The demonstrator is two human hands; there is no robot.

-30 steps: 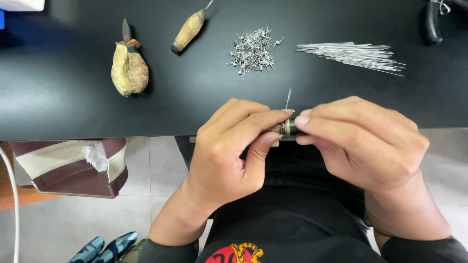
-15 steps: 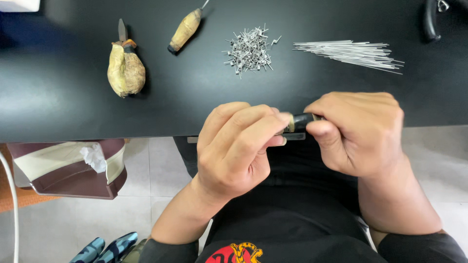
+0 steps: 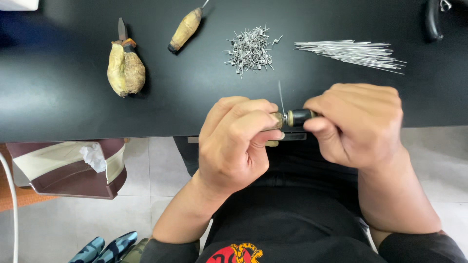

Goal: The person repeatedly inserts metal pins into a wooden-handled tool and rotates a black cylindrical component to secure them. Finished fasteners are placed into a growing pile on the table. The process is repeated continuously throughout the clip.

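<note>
My left hand [image 3: 234, 146] and my right hand [image 3: 358, 122] meet at the near edge of the black table [image 3: 195, 97]. Between them is a small hand tool with a black handle [image 3: 299, 117], gripped by my right hand. My left fingers pinch its brass-coloured tip, where a thin straight wire [image 3: 281, 97] sticks up. Most of the tool is hidden inside both fists.
A heap of small bent wire pieces [image 3: 249, 48] and a bundle of long straight wires [image 3: 353, 52] lie on the table beyond my hands. Two cloth-wrapped tools [image 3: 125, 68] [image 3: 185, 29] lie at the left. A maroon bin [image 3: 73, 165] stands on the floor.
My hands came apart a little and closed together again around the tool. The thin wire now stands up between them as it did a second ago.
</note>
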